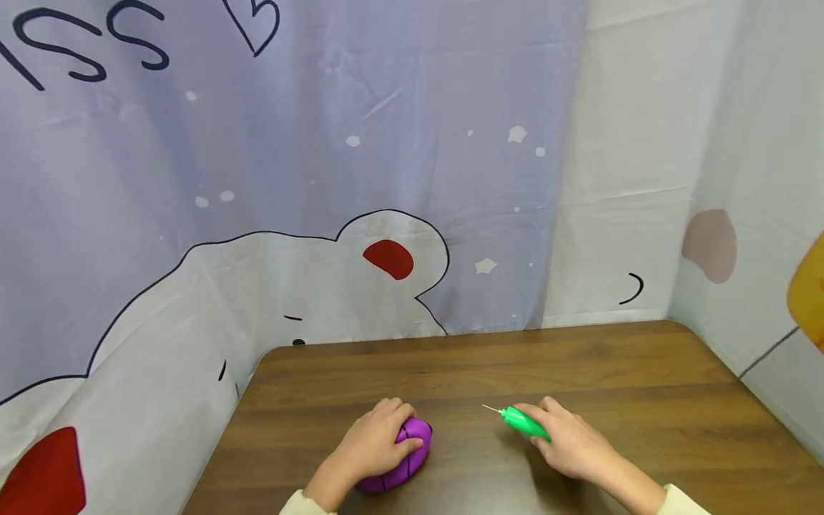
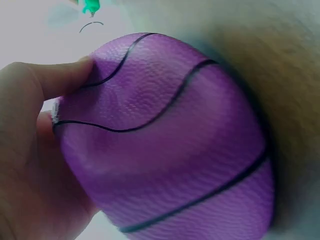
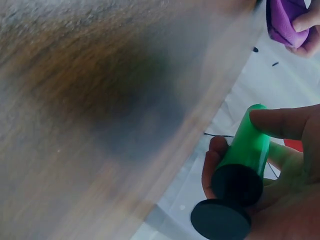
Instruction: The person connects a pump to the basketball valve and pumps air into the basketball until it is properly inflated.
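At the far left, a red patch [image 1: 45, 472] shows on the printed cloth [image 1: 489, 179] that hangs beside and behind the brown wood-grain table [image 1: 463, 372]. Next, your left cuff [image 1: 301, 505] enters at the lower edge. Your left hand [image 1: 375, 442] is partly closed around the purple ball [image 1: 402, 471], with the fingers over its far side and the thumb pressed on the side facing your right hand. The ball carries black seam lines and has a flattened, dented shape. It sits low over the near part of the table, left of the pump; whether it touches the surface cannot be told.

To the right, well apart from the ball, note the thin needle [image 1: 492, 408], which points leftward from the tip of the green pump [image 1: 524, 422]. Your right hand [image 1: 573, 442] is closed on the pump body between thumb and fingers, holding it above the table. In the right wrist view, a black disc [image 3: 220, 220] stands at the pump's rear end, near the palm. Your right cuff [image 1: 679, 501] follows at the lower edge.
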### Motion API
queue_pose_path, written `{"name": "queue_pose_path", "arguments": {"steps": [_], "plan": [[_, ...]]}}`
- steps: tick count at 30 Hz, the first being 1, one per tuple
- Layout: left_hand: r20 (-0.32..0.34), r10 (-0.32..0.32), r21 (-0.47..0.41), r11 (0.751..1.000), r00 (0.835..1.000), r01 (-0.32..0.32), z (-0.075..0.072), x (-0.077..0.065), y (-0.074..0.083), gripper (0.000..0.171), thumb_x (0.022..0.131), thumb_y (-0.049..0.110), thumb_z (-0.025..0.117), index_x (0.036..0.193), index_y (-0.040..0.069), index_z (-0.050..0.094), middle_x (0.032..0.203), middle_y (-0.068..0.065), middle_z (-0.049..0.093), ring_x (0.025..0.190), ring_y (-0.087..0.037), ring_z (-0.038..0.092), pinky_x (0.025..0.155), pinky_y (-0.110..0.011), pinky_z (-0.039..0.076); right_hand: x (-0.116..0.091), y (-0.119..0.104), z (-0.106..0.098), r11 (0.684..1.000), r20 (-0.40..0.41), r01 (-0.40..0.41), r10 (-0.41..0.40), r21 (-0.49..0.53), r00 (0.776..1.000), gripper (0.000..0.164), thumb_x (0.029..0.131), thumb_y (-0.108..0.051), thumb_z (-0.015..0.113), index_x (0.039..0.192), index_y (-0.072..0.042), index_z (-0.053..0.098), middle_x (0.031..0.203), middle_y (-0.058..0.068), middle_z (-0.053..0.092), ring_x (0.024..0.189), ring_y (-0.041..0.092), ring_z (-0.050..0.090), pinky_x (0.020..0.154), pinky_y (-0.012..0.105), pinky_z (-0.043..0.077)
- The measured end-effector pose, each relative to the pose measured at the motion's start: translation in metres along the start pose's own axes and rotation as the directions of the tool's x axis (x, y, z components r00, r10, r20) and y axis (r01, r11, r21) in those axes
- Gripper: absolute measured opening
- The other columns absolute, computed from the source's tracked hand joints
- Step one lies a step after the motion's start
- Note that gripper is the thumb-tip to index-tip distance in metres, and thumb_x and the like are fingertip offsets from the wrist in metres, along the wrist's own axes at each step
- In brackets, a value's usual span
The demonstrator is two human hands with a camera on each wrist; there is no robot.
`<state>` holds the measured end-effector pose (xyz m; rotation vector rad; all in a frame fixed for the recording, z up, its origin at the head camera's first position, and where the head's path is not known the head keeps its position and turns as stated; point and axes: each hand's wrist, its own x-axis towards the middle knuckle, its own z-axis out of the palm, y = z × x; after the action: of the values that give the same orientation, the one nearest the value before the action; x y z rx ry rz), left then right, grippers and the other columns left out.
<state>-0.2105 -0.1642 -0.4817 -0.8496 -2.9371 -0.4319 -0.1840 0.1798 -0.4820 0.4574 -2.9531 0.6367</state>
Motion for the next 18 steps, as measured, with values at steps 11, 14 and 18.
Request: {"name": "queue_pose_path", "arguments": {"steps": [11, 14, 18], "plan": [[0.023, 0.071, -0.039, 0.997, 0.997, -0.070, -0.007, -0.001, 0.010, 0.029, 0.093, 0.040, 0.067, 0.117, 0.023, 0.065, 0.100, 0.011, 0.055, 0.095, -0.008, 0.052, 0.080, -0.031, 0.052, -0.001, 0.005, -0.004, 0.999, -0.021, 0.027, -0.026, 0.030, 0.999, 0.050, 0.088, -0.017, 0.074, 0.135, -0.030, 0.063, 0.092, -0.015, 0.046, 0.072, 0.003, 0.048, 0.059, 0.023, 0.041], [0.021, 0.065, -0.048, 0.997, 0.998, -0.064, -0.007, -0.001, 0.011, 0.036, 0.090, 0.052, 0.069, 0.114, 0.025, 0.066, 0.096, 0.012, 0.054, 0.092, -0.008, 0.051, 0.077, -0.031, 0.051, 0.000, 0.005, -0.004, 0.998, -0.034, 0.052, -0.050, 0.041, 0.998, 0.043, 0.090, -0.027, 0.075, 0.132, -0.030, 0.064, 0.092, -0.016, 0.047, 0.072, 0.001, 0.046, 0.059, 0.022, 0.040], [0.002, 0.059, -0.038, 0.998, 0.998, -0.059, -0.006, 0.000, 0.012, 0.042, 0.085, 0.057, 0.074, 0.111, 0.024, 0.066, 0.098, 0.012, 0.058, 0.093, -0.009, 0.052, 0.079, -0.033, 0.052, 0.002, 0.005, -0.004, 0.996, -0.039, 0.075, -0.073, 0.048, 0.997, 0.039, 0.092, -0.034, 0.074, 0.130, -0.032, 0.065, 0.093, -0.018, 0.048, 0.073, -0.001, 0.046, 0.059, 0.021, 0.040]]}}
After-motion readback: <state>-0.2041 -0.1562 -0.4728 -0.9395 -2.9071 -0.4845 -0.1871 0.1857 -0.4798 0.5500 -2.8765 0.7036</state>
